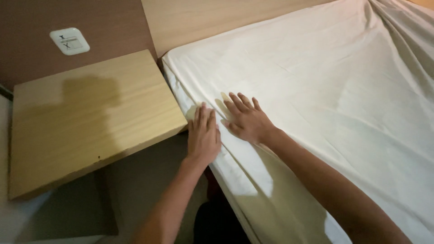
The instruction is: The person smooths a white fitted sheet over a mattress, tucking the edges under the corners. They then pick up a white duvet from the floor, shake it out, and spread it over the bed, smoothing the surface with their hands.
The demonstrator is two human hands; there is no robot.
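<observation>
A cream bed sheet (pixel 325 90) covers a mattress that fills the right side of the view. My left hand (pixel 203 133) lies flat on the sheet's side edge, fingers together, next to the corner of a wooden bedside shelf (pixel 86 117). My right hand (pixel 244 118) rests palm down on top of the sheet just to the right, fingers spread. Neither hand grips anything. A fold of sheet runs from between the hands toward the lower right.
A white wall switch plate (pixel 69 40) sits on the brown wall panel above the shelf. A light wooden headboard (pixel 203 20) runs behind the mattress. The sheet bunches into creases (pixel 402 31) at the upper right. Dark floor shows below the shelf.
</observation>
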